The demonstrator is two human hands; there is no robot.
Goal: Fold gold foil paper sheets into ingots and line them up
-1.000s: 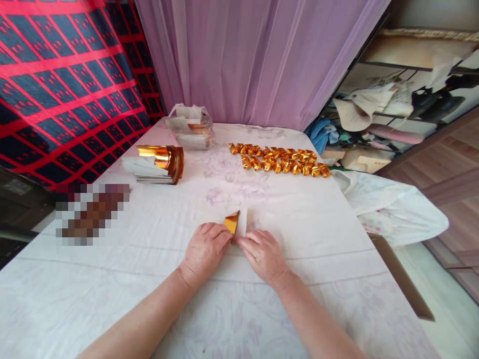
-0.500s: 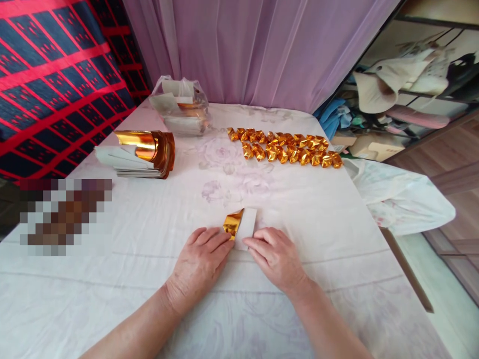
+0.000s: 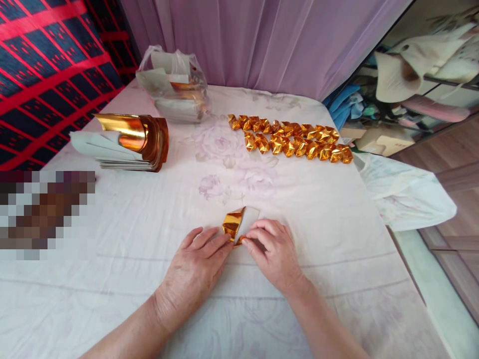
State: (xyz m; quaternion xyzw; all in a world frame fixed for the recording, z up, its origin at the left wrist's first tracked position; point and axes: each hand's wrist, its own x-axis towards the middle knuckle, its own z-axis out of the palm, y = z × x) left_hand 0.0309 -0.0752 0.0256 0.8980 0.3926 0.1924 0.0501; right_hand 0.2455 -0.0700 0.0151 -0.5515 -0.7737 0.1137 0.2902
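A partly folded sheet of gold foil paper (image 3: 234,222) lies on the table in front of me. Its left side shows shiny gold and its right side the white back. My left hand (image 3: 202,257) rests on the cloth, fingertips holding down the sheet's lower left edge; its thumb is mostly hidden. At the lower right corner, my right hand (image 3: 273,254) pinches the paper between thumb and fingers, where a small gold flap is turned up. Farther back, two rows of folded gold foil pieces (image 3: 299,145) run toward the right edge.
A stack of gold and white paper sheets (image 3: 130,144) stands at left. Behind it sits a clear plastic bag (image 3: 175,89) of more sheets. A floral cloth (image 3: 149,209) covers the table. At right are a white bag (image 3: 407,192) and a cluttered shelf (image 3: 422,85); a purple curtain (image 3: 232,45) hangs behind.
My right fingers have turned the paper's lower right corner up and inward, showing gold there. My left hand stays on the left edge. The whole view has shifted slightly.
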